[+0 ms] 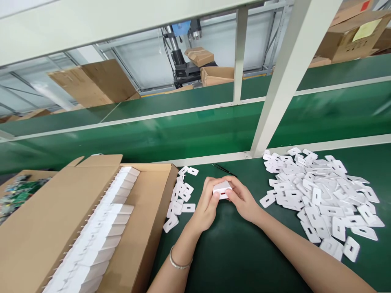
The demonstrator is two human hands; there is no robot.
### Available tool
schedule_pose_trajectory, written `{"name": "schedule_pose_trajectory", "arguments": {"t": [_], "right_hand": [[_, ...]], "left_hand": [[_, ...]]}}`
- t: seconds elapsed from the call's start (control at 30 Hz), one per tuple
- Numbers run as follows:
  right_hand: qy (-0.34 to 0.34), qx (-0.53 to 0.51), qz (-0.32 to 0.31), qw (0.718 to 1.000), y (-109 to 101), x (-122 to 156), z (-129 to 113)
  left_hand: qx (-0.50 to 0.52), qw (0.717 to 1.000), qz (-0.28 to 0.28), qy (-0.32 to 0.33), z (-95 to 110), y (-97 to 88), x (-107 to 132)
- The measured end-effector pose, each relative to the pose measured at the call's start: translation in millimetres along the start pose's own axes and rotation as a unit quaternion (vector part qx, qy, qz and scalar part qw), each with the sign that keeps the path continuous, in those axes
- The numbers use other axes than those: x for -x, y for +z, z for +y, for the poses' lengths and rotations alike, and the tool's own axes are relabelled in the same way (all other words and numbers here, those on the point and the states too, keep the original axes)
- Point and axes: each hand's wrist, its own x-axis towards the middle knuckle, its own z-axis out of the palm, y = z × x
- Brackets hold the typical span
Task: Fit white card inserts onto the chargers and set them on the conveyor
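Between both hands, over the green bench, is a small white plastic charger housing [222, 188] with a dark red slot in the side facing me. My left hand [207, 203] wraps its left side, thumb near the slot. From the right, my right hand [242, 200] presses it with thumb and fingers. Loose white cover plates with slots [324, 199] lie heaped to the right, and a smaller group of plates [180, 197] lies to the left. Just beyond my fingers is a thin black tool, perhaps tweezers [225, 169].
An open cardboard box [152, 199] at left holds rows of white housings [104, 232]. Green circuit boards [23, 193] sit in another carton at far left. A white frame post [281, 81] rises behind the bench [232, 252]. Cartons [216, 76] stand beyond the green panel.
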Motion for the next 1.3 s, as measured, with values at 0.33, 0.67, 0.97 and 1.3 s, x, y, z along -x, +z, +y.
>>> {"name": "schedule_pose_trajectory", "arguments": {"t": [0.33,0.67,0.97,1.3], "right_hand": [[-0.007,0.012,0.001,1.0,2.3,-1.8,-4.9],[0.002,0.049,0.073,0.996,3.2,0.7,0.7],[0.007,0.109,0.033,0.993,4.1,1.8,-5.9],[-0.153,0.212,0.07,0.963,2.8,0.4,-1.2]], "left_hand": [[-0.053,0.995,0.06,0.054,-5.3,8.9,-1.8],[-0.021,0.999,0.031,0.018,0.9,15.4,3.5],[-0.014,0.995,0.066,0.067,-8.7,13.2,-0.5],[0.294,0.938,0.086,-0.163,-9.1,27.0,-0.7]]}}
